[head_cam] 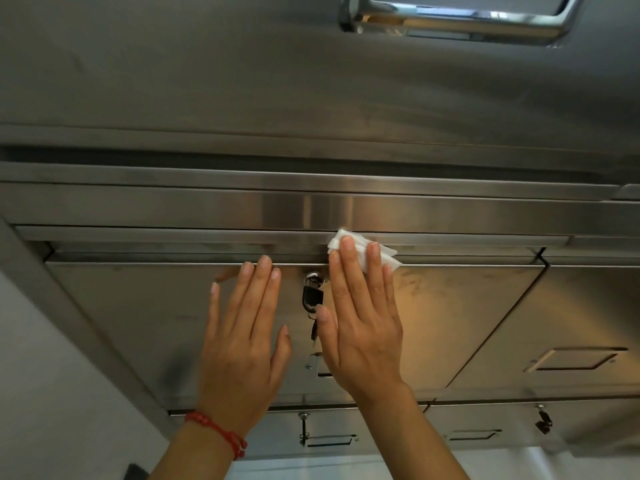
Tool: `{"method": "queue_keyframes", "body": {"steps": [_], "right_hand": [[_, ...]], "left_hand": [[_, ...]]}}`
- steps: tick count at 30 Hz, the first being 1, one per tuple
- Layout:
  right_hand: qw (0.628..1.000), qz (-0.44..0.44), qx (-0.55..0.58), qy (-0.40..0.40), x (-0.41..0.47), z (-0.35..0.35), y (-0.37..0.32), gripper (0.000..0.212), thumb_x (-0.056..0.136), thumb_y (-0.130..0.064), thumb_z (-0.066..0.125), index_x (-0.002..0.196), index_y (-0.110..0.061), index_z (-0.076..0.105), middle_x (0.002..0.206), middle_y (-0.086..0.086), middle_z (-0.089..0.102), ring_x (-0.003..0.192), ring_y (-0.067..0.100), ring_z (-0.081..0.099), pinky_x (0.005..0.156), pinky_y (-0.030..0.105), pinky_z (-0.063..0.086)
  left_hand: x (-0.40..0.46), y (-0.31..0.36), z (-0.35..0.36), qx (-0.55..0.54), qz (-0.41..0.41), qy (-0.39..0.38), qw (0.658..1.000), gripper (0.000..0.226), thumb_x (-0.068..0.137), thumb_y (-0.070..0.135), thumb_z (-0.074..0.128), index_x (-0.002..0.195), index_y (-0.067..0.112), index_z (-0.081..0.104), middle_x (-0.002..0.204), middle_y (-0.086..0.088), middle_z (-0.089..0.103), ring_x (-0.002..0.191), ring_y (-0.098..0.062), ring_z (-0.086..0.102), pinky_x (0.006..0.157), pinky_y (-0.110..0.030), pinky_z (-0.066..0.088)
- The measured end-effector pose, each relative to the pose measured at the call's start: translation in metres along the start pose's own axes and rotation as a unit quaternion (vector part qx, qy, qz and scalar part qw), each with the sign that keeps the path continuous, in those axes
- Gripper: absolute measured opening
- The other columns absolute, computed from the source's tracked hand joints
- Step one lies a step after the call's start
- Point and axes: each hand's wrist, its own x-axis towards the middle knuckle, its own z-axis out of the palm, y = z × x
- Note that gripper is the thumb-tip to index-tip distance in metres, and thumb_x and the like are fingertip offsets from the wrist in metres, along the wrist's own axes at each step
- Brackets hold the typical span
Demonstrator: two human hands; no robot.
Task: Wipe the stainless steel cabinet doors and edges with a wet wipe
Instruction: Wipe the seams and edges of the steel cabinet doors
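Note:
A stainless steel cabinet door (450, 317) fills the middle of the head view, with a steel top edge (173, 237) running across above it. My right hand (360, 317) lies flat with straight fingers and presses a white wet wipe (367, 249) against the door's upper edge. The wipe sticks out beyond the fingertips. My left hand (242, 334), with a red string bracelet on its wrist, rests flat on the door to the left, fingers straight. A lock with a black-headed key (312, 292) hangs between the two hands.
Another steel door (588, 323) with a recessed label holder lies to the right. Lower doors (346, 431) with locks sit beneath. A shiny metal handle (460, 22) is at the top. A pale wall (41, 393) borders the cabinet on the left.

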Motion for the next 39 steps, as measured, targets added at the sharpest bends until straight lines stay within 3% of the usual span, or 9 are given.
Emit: {"method": "queue_keyframes", "body": {"steps": [25,39], "right_hand": [[1.0,-0.02,-0.008,0.005,0.005,0.016,-0.027,0.048,0.1,-0.027,0.026,0.143,-0.004,0.024,0.15,0.008,0.021,0.141,0.032,0.019,0.116,0.046,0.018],[0.998,-0.053,-0.023,0.002,0.008,0.019,-0.031,0.047,0.101,-0.027,0.026,0.143,-0.006,0.026,0.15,0.008,0.024,0.14,0.03,0.021,0.112,0.048,0.025]], "left_hand": [[-0.008,-0.039,-0.021,0.032,-0.04,0.005,0.999,0.059,0.088,0.026,0.038,0.14,0.001,0.029,0.148,-0.015,0.031,0.138,-0.025,0.023,0.11,-0.054,0.017],[-0.009,-0.042,-0.018,0.031,-0.045,0.0,0.999,0.059,0.086,0.024,0.039,0.141,0.004,0.03,0.149,-0.011,0.029,0.139,-0.021,0.02,0.108,-0.058,0.019]]}}
